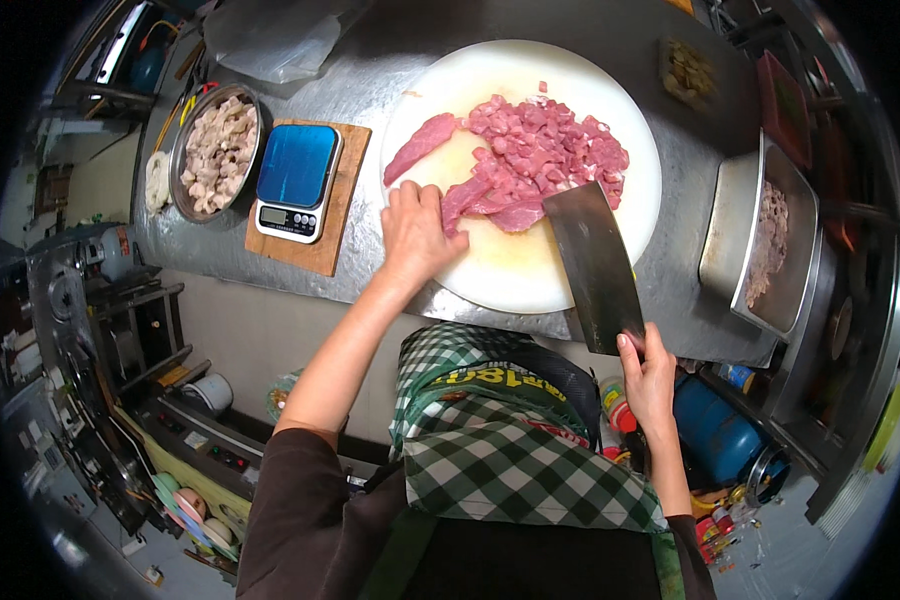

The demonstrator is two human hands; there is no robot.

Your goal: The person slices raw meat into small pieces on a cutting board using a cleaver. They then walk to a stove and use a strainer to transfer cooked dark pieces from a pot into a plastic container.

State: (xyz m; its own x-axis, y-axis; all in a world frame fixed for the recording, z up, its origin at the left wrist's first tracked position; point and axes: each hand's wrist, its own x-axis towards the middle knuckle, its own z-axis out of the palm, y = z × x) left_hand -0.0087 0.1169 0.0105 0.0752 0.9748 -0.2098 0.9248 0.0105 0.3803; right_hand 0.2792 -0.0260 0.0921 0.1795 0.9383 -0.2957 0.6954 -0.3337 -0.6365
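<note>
A round white cutting board (495, 281) lies before me with a heap of diced raw meat (540, 142) on it. My left hand (420, 236) is at the board's left side, its fingers and thumb around the end of a strip of raw meat (465, 201). Another flat piece of meat (517, 215) lies just right of that strip. In my right hand (649, 375) is a cleaver (596, 270), its broad dark blade slanting over the board's right part. The blade's upper end meets the lower edge of the meat. A longer uncut piece of meat (422, 146) rests beyond my left hand.
On the metal table (367, 281), a digital scale (296, 184) stands on a wooden board (352, 187). Left of it is a metal bowl (259, 161) of pale meat pieces. A clear plastic bag (274, 37) lies behind. At right stands a deep metal pan (727, 225) with minced-looking food.
</note>
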